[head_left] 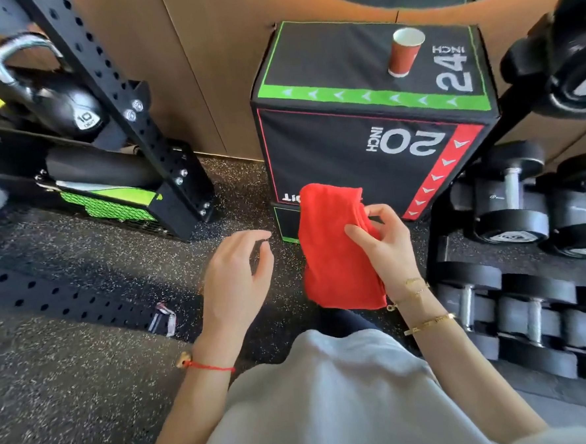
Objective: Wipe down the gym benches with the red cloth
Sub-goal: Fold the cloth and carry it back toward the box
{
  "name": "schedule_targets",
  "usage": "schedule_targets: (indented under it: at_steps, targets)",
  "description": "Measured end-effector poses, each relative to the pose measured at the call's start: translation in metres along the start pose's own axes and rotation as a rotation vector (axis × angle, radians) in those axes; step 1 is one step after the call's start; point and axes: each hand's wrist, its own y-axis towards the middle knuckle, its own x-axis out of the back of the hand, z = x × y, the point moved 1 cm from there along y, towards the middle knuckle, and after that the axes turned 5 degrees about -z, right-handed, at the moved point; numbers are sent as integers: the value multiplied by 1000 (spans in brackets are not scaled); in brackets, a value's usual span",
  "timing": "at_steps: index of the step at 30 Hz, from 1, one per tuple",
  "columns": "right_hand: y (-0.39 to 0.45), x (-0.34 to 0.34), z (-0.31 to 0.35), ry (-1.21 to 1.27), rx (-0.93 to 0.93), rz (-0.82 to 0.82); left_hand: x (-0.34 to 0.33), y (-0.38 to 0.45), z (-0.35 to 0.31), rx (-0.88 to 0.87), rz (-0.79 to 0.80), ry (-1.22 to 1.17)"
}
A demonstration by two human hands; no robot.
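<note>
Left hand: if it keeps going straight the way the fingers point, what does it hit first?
Probably the plyo box. The left hand is open and empty, fingers aimed forward and slightly right, toward the box's lower left corner, passing just left of the red cloth. Only floor shows between; depth is uncertain.

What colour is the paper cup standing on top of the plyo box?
Red, with a white inside and rim: the paper cup on the plyo box, clearest in the head view.
</note>
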Motion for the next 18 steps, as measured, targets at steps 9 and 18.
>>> schedule_targets:
  at_steps: [9,18]
  targets:
    - [112,-57,20,25,-42,-2,-29,121,30,-7,9,-16]
    - [274,-104,47,110,-98,-47,-72,267,41,8,9,-12]
